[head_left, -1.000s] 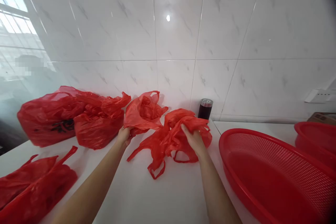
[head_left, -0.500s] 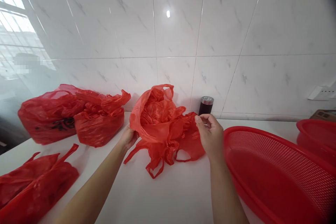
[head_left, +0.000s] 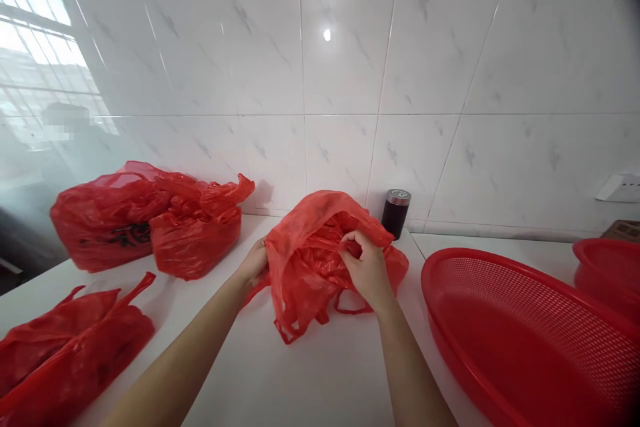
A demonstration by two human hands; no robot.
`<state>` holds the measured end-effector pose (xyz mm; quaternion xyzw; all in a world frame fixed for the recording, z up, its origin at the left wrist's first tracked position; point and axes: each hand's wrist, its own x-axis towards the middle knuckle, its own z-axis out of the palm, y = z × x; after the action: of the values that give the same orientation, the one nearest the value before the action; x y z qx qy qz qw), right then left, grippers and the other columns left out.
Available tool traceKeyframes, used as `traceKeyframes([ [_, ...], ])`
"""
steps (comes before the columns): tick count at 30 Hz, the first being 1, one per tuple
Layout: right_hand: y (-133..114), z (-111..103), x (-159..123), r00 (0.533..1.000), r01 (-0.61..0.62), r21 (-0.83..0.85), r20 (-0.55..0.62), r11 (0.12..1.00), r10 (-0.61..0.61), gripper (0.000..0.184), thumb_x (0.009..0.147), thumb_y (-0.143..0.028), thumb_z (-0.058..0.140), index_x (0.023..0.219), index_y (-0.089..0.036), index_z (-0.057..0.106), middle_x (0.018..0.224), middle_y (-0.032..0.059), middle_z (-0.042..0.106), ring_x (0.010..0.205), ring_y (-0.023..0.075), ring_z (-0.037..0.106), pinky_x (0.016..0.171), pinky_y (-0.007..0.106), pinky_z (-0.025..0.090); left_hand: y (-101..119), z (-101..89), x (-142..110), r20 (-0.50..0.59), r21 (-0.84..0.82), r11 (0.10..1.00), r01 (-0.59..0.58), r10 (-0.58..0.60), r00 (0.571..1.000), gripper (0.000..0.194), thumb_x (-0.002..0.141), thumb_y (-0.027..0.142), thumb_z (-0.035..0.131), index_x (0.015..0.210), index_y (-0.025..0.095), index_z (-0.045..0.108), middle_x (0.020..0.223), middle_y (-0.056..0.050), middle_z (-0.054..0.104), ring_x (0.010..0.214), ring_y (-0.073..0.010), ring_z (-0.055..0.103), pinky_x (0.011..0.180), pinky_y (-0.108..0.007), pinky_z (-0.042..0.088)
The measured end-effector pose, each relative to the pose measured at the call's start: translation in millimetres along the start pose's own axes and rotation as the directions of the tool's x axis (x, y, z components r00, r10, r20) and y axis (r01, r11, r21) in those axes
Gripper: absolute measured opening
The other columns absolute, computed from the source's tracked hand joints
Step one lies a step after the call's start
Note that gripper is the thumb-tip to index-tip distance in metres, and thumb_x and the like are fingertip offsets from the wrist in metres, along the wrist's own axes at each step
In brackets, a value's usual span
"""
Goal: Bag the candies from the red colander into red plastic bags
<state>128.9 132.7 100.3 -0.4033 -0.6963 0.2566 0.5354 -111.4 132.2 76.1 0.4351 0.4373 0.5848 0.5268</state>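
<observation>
Head view: left of the basket [head_left: 480, 283], the bag [head_left: 297, 250] is gripped by the left hand [head_left: 256, 261]; the right hand [head_left: 369, 268] is curled narrow, hold unclear; the bag could be torn by tugging.

On the tabletop [head_left: 295, 387], a heap of plastic bags [head_left: 313, 263] lies centrally, the left hand [head_left: 256, 261] at its left edge, the right hand [head_left: 367, 267] over its right half. Behind it to the right, near the tiled wall [head_left: 340, 73], stands a canister [head_left: 396, 215]. At back left sit 2 filled carrier bags [head_left: 159, 217], with 1 tote-shaped bag [head_left: 80, 353] in front. Rightward lies a mesh basket [head_left: 515, 340]; behind that, at far right, are a tub [head_left: 610, 270] and a cardboard box [head_left: 626, 231].
</observation>
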Motion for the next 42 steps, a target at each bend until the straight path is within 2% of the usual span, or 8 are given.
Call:
traceKeyframes([
  [5, -3, -24, 6, 0.971, -0.016, 0.099, -0.236, 0.995, 0.039, 0.009, 0.077, -0.029, 0.059, 0.075, -0.022, 0.054, 0.081, -0.0004, 0.061, 0.078, 0.0168, 0.056, 0.075, 0.030, 0.044, 6, -29.5, 25, -0.214, -0.059, 0.998, 0.017, -0.029, 0.976, 0.023, 0.090, 0.030, 0.058, 0.107, 0.013, 0.060, 0.099, -0.005, 0.064, 0.080, -0.0155, 0.063, 0.069, -0.032, 0.055],
  [10, 17, -42, 13, 0.847, -0.039, 0.263, -0.504, 0.964, 0.172, 0.018, 0.076, -0.035, 0.064, 0.083, -0.021, 0.056, 0.095, 0.0039, 0.066, 0.088, 0.0188, 0.060, 0.079, 0.032, 0.048, 6, -49.7, 36, -0.420, -0.078, 0.997, -0.029, -0.007, 0.907, 0.032, 0.090, 0.030, 0.058, 0.119, 0.016, 0.056, 0.114, -0.009, 0.061, 0.092, -0.0192, 0.063, 0.076, -0.038, 0.055],
  [18, 22, -29, 11, 0.967, -0.215, 0.227, -0.087, 0.950, 0.239, 0.056, 0.084, -0.045, 0.057, 0.136, -0.029, 0.043, 0.144, 0.0087, 0.045, 0.126, 0.0249, 0.050, 0.100, 0.042, 0.044, -19, -49.5, 18, -0.510, 0.232, 0.968, 0.092, 0.041, 0.859, 0.067, 0.082, 0.038, 0.066, 0.140, 0.025, 0.035, 0.149, -0.016, 0.032, 0.130, -0.0340, 0.041, 0.102, -0.053, 0.036],
  [23, 20, -30, 9, 0.969, -0.199, 0.117, -0.121, 0.973, 0.213, 0.040, 0.085, -0.043, 0.054, 0.122, -0.026, 0.056, 0.129, 0.0083, 0.057, 0.120, 0.0241, 0.053, 0.093, 0.041, 0.047, -42, -14.9, -14, -0.272, 0.601, 0.798, -0.040, 0.252, 0.929, 0.059, 0.079, 0.045, 0.063, 0.132, 0.026, 0.047, 0.147, -0.012, 0.039, 0.136, -0.0301, 0.034, 0.111, -0.044, 0.024],
  [31, 32, -25, 10, 0.987, -0.075, -0.148, -0.149, 0.986, 0.053, 0.040, 0.087, -0.047, 0.050, 0.121, -0.027, 0.059, 0.138, 0.0091, 0.047, 0.131, 0.0269, 0.041, 0.102, 0.048, 0.039, -94, 30.9, -50, 0.040, 0.871, 0.488, -0.060, 0.052, 0.998, 0.065, 0.062, 0.044, 0.076, 0.124, 0.027, 0.063, 0.155, -0.014, 0.032, 0.141, -0.0425, 0.021, 0.108, -0.061, 0.014],
  [34, 55, -15, 7, 0.987, -0.159, -0.327, -0.070, 0.932, 0.144, 0.047, 0.085, -0.048, 0.053, 0.127, -0.028, 0.057, 0.148, 0.0107, 0.035, 0.138, 0.0333, 0.030, 0.106, 0.056, 0.030, -103, 31.9, -48, 0.091, 0.903, 0.420, -0.093, 0.026, 0.996, 0.052, 0.064, 0.041, 0.074, 0.114, 0.027, 0.068, 0.155, -0.010, 0.033, 0.141, -0.0432, 0.022, 0.109, -0.061, 0.016],
  [38, 89, -3, 3, 0.942, -0.313, -0.365, -0.001, 0.877, 0.336, 0.056, 0.075, -0.045, 0.064, 0.125, -0.021, 0.060, 0.141, 0.0187, 0.045, 0.129, 0.0425, 0.041, 0.096, 0.062, 0.037, -107, 24.4, -31, 0.066, 0.923, 0.372, -0.093, 0.087, 0.994, 0.051, 0.072, 0.039, 0.067, 0.122, 0.027, 0.063, 0.155, -0.010, 0.033, 0.141, -0.0413, 0.024, 0.109, -0.062, 0.016],
  [42, 91, -5, 8, 0.964, -0.262, -0.316, -0.048, 0.912, 0.260, 0.049, 0.082, -0.043, 0.056, 0.124, -0.018, 0.061, 0.133, 0.0160, 0.055, 0.125, 0.0337, 0.049, 0.099, 0.053, 0.041, -101, 23.6, 0, 0.009, 0.915, 0.391, -0.104, 0.238, 0.971, 0.047, 0.084, 0.032, 0.053, 0.130, 0.024, 0.055, 0.155, -0.012, 0.031, 0.139, -0.0367, 0.029, 0.110, -0.058, 0.020],
])
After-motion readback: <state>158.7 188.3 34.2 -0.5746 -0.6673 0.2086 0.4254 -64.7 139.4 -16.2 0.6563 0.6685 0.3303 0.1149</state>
